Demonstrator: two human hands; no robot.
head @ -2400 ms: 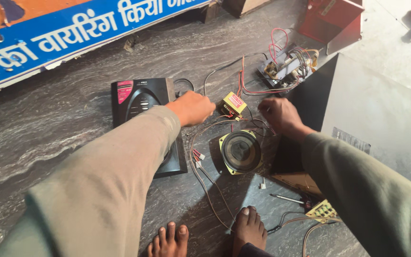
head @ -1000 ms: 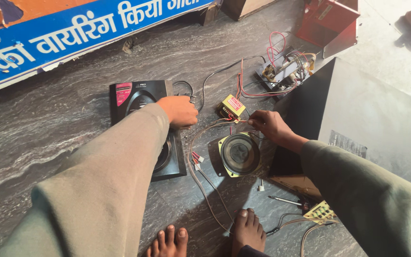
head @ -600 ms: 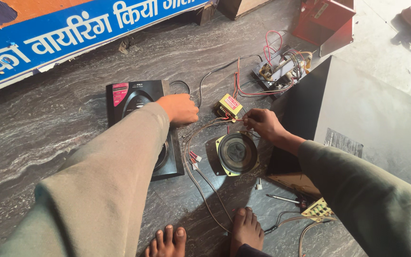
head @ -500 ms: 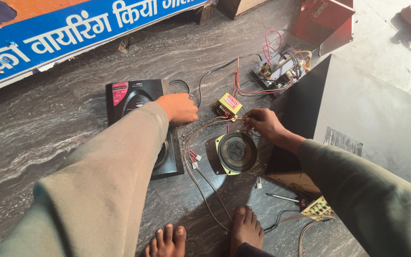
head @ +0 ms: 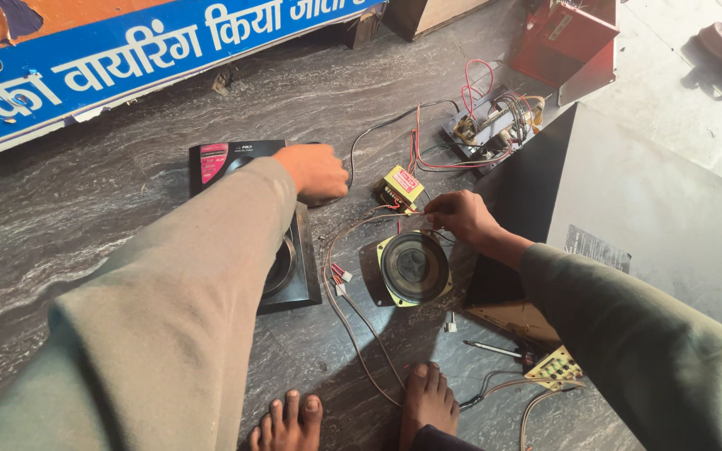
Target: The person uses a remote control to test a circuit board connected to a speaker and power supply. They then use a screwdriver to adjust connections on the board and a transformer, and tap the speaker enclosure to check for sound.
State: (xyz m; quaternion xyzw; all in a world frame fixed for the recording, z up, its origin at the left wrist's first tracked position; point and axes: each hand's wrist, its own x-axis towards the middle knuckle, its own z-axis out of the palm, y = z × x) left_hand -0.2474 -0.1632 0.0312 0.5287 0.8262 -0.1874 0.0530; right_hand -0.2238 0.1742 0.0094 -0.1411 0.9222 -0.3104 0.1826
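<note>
Speaker panel (head: 294, 276), black and flat with a round cone set in it, lies on the grey stone floor (head: 85, 217) under the person's left forearm. A large grey cabinet (head: 628, 200) sits to the right on the floor, its dark open side facing the work. Along the top edge lies a blue signboard (head: 127, 58), and a red metal box (head: 561, 38) stands at the upper right. The left hand (head: 317, 171) rests curled over the panel's upper right corner, its grip closed on that corner. A loose round speaker (head: 414, 267) lies face up between the panel and the cabinet. The right hand (head: 461, 215), just above that speaker, has its fingers pinched together on thin wires (head: 353, 230). A small yellow transformer (head: 401, 185) sits just beyond, with a circuit board (head: 490, 129) farther back. Two bare feet (head: 424, 401) show at the bottom.
</note>
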